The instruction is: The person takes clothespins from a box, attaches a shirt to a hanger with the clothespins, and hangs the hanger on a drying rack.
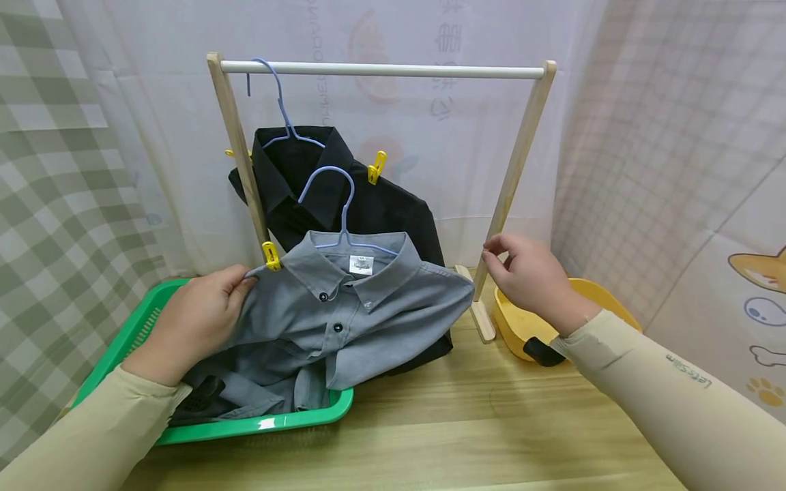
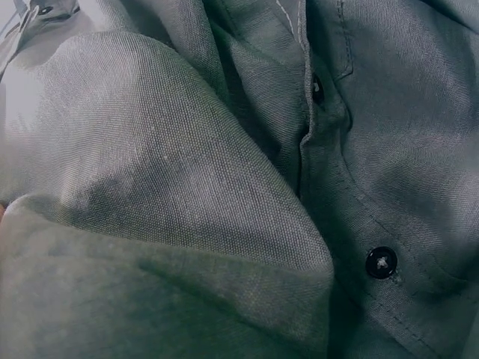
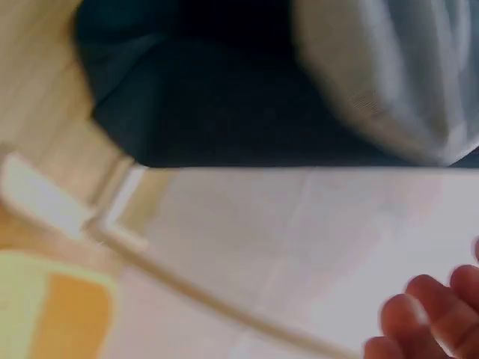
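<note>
My left hand (image 1: 209,317) pinches the shoulder edge of a grey shirt (image 1: 381,300), just beside a yellow clip (image 1: 271,256) on that shoulder. A blue hanger (image 1: 345,204) sits inside the shirt's collar, its hook free in the air. In the left wrist view, folds of the grey shirt (image 2: 165,149) fill the picture and the hand is nearly all hidden. To the right of the shirt, my right hand (image 1: 528,276) is raised before the rack's right post, fingers loosely bent and nothing visible in them. The right wrist view shows its fingertips (image 3: 426,318) apart from the cloth.
Behind, a black shirt (image 1: 399,208) hangs on a hanger (image 1: 282,102) from the rack's white rod (image 1: 387,69), with a yellow clip (image 1: 376,168) on its shoulder. The grey shirt's lower part lies in a green basket (image 1: 258,434). A yellow basket (image 1: 512,334) stands at right.
</note>
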The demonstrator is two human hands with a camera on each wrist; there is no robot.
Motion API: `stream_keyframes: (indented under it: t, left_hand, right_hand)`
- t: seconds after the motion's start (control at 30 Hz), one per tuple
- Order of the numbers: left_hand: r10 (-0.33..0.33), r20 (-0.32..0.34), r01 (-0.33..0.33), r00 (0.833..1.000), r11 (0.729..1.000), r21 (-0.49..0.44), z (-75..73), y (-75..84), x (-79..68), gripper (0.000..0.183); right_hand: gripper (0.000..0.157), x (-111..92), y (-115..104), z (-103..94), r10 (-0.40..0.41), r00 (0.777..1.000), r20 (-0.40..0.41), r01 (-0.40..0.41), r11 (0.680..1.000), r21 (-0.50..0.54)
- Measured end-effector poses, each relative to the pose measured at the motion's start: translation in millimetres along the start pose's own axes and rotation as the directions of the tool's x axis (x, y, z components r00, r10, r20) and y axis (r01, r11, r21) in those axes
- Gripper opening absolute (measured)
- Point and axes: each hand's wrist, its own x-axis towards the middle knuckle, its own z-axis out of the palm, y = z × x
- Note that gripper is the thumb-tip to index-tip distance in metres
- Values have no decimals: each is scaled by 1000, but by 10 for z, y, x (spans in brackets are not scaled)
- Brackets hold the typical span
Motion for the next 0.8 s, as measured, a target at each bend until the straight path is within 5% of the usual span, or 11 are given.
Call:
stream_keyframes:
  t: [0.17, 0.37, 0.67, 0.8]
  left_hand:
    - [-6, -1, 6, 1000, 1000, 3, 9, 10, -7, 30]
    - [-6, -9, 6, 1000, 1000, 2, 21, 3, -16, 31]
    - [-18, -14, 18, 1000, 1000, 9, 19, 13, -27, 32]
    - [-21, -11, 21, 1000, 1000, 9, 26, 16, -28, 33]
  right_hand:
    - [18, -125, 335, 30, 140, 962, 235, -120, 988, -96]
    - [24, -317, 664, 84, 167, 895, 414, -79, 972, -222]
    - [32, -553, 1009, 216, 227, 813, 537, -72, 953, -295]
    - [27, -622, 1116, 276, 233, 802, 550, -79, 954, -288]
